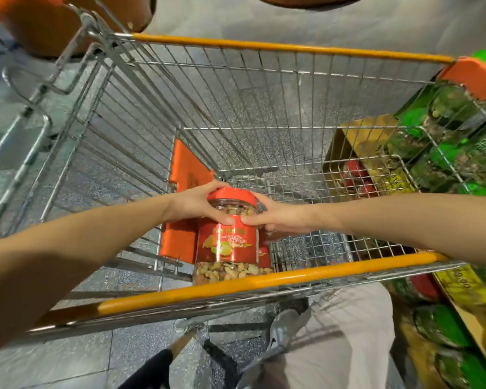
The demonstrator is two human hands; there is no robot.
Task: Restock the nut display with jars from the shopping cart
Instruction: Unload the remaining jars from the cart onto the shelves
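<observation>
Lift step: keep both hands wrapped high on the clear plastic nut jar with red lid and red label, raise it straight up over the near rail of the wire shopping cart with orange rails, then swing right to the cardboard-tray display of green-lidded jars. Left hand curls round the lid edge. Right hand grips the opposite side just under the lid, thumbs nearly meeting in front. Jar stands upright in the cart's near-left corner beside the orange flap, held between both hands; base hidden, so can't tell if it's lifted.
</observation>
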